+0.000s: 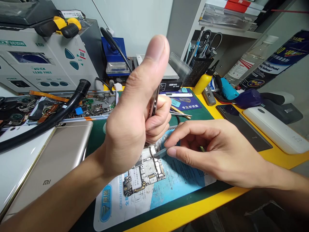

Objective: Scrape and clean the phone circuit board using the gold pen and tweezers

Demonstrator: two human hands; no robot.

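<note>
Close to the camera, my left hand [135, 119] has its thumb pointing up and its fingers curled round a dark metal tool [154, 103]; the tool's lower end is hidden behind the hand. My right hand [212, 148] pinches a thin flat grey blade [160, 153] between thumb and fingertips. The blade's tip is at the upper part of a phone circuit board [149, 169], though contact is unclear. The board lies on a white and blue printed mat [173, 187], partly hidden by my left hand. A thin greenish piece [202, 149] shows behind my right thumb.
A grey hot-air station [55, 71] stands back left, its black hose [58, 112] crossing a tray of parts. Phones [50, 167] lie at left. Behind are a yellow bottle [202, 82] and tool holder [199, 69]. A white device [275, 129] lies at right.
</note>
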